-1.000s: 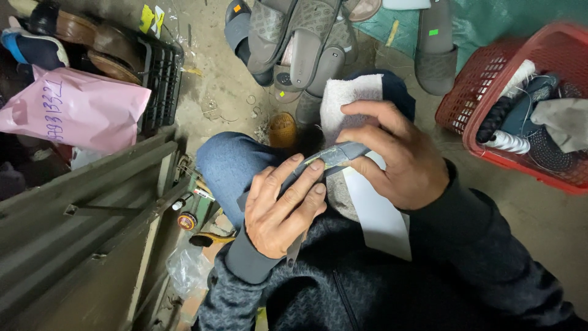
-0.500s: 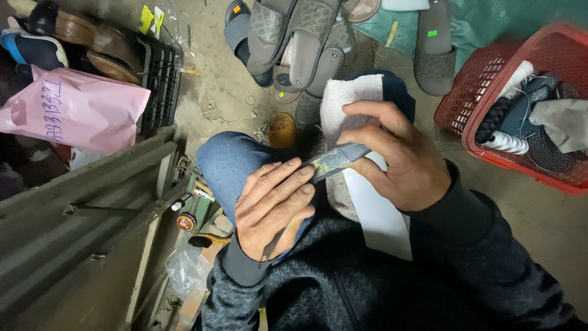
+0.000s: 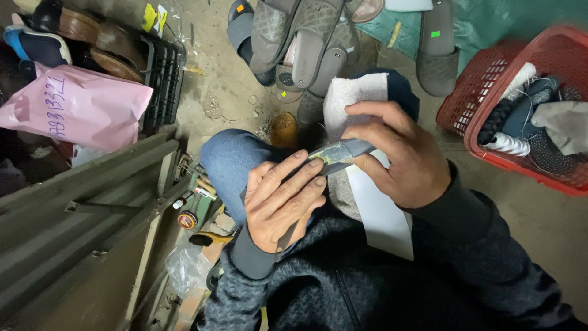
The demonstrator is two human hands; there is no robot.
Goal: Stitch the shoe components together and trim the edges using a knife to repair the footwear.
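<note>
Grey strip (image 3: 343,153) of shoe sole material sits pinched at its far end in my right hand (image 3: 398,156), fingers curled shut around it over a white cloth (image 3: 352,98) on my knee. My left hand (image 3: 285,199) lies flat, fingers extended, pressing along its near end. I judge this a smoothing step; next comes firm, even pressure toward the right hand

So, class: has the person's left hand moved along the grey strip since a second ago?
Yes. The left hand has slid slightly toward the orange shoe tip, its fingertips now further along the grey strip held by the right hand.
</note>
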